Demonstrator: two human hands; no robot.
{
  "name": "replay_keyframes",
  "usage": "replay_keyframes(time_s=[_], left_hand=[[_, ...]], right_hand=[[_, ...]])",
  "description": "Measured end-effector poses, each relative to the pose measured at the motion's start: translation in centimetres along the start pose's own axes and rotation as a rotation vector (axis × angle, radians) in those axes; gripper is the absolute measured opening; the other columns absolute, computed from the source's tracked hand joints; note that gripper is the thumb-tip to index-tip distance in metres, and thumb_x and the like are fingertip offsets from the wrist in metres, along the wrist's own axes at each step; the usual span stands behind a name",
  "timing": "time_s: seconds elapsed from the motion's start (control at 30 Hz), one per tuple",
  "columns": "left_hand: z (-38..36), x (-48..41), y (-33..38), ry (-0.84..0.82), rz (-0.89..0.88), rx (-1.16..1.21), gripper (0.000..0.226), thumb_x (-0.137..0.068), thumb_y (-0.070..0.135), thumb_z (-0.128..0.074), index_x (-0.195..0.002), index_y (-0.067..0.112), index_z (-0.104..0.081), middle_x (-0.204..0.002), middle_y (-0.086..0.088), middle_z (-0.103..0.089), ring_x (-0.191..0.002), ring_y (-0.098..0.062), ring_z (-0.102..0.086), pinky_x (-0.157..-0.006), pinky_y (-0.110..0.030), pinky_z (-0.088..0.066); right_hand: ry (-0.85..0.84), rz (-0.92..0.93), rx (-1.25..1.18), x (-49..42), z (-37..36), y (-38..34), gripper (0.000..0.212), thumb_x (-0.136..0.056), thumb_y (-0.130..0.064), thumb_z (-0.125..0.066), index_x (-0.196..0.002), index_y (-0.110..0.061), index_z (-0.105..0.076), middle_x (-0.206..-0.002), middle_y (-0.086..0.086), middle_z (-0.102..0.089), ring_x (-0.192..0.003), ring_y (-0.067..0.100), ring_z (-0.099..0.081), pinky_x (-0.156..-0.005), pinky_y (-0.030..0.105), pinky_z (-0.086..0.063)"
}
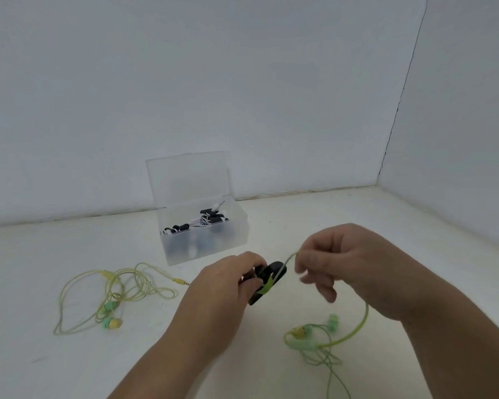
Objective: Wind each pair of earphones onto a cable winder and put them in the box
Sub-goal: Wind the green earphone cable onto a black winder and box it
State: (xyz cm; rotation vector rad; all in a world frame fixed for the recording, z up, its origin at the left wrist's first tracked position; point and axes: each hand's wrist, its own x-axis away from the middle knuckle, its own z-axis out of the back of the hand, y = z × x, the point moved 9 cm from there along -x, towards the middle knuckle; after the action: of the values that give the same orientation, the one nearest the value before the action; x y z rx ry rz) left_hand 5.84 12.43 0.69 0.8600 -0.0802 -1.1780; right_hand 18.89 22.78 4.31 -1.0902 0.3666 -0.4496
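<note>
My left hand (222, 283) grips a black cable winder (267, 282) above the table, with a few turns of green cable across it. My right hand (337, 260) pinches the green earphone cable (357, 326) just right of the winder; the cable loops down to its green earbuds (300, 338) lying on the table below. A second, yellow-green pair of earphones (113, 298) lies loose and tangled at the left. Behind them stands the clear plastic box (236, 226) with its lid up, holding wound black-and-white earphones (205, 220).
The white table (69, 370) meets white walls at the back and on the right, forming a corner (378, 182) at the far right. The box stands near the back wall, slightly left of the middle.
</note>
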Motion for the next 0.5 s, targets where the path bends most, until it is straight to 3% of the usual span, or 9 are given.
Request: replay_keyframes(time_s=[0.1, 0.23, 0.37, 0.43, 0.5], left_hand=[[-0.5, 0.0, 0.2, -0.086, 0.033, 0.283, 0.029, -0.096, 0.010, -0.059, -0.095, 0.038, -0.066, -0.079, 0.009, -0.069, -0.074, -0.013, -0.062, -0.072, -0.028, -0.047], [-1.2, 0.2, 0.7, -0.162, 0.073, 0.654, 0.019, -0.093, 0.016, -0.061, -0.098, 0.032, -0.072, -0.080, 0.002, -0.071, -0.072, -0.015, -0.065, -0.074, -0.031, -0.052], [-1.0, 0.2, 0.4, -0.098, 0.127, 1.006, 0.022, -0.086, 0.021, -0.062, -0.104, 0.017, -0.073, -0.092, -0.019, -0.066, -0.077, -0.026, -0.065, -0.075, -0.037, -0.056], [-0.5, 0.1, 0.4, -0.040, 0.148, 1.109, 0.018, -0.092, 0.021, -0.066, -0.107, 0.013, -0.071, -0.095, -0.027, -0.065, -0.079, -0.034, -0.064, -0.072, -0.037, -0.057], [0.1, 0.0, 0.2, 0.022, 0.180, 1.177, 0.023, -0.090, 0.020, -0.060, -0.109, 0.011, -0.068, -0.087, -0.025, -0.068, -0.071, -0.031, -0.064, -0.063, -0.035, -0.057]], right_hand=[[0.270, -0.010, -0.061, -0.7, 2.2, 1.3, 0.025, -0.098, -0.012, -0.057, -0.078, -0.006, -0.071, -0.049, 0.007, -0.047, -0.048, 0.019, -0.047, -0.080, 0.036, -0.057], [0.325, -0.049, -0.015, -1.1, 2.1, 2.1, 0.024, -0.099, -0.018, -0.058, -0.082, -0.010, -0.073, -0.046, 0.002, -0.046, -0.045, 0.014, -0.044, -0.079, 0.037, -0.060], [0.158, -0.125, 0.145, -1.6, -0.9, 2.5, 0.029, -0.099, -0.023, -0.057, -0.074, -0.019, -0.072, -0.043, -0.015, -0.044, -0.038, -0.002, -0.043, -0.079, 0.039, -0.060], [-0.002, -0.151, 0.173, -1.7, -3.4, 2.8, 0.036, -0.100, -0.024, -0.055, -0.068, -0.026, -0.072, -0.047, -0.014, -0.044, -0.040, -0.001, -0.042, -0.082, 0.045, -0.059], [-0.147, -0.132, 0.153, -1.3, -5.6, 2.5, 0.030, -0.100, -0.024, -0.055, -0.078, -0.022, -0.075, -0.051, -0.009, -0.044, -0.046, 0.008, -0.043, -0.081, 0.045, -0.056]])
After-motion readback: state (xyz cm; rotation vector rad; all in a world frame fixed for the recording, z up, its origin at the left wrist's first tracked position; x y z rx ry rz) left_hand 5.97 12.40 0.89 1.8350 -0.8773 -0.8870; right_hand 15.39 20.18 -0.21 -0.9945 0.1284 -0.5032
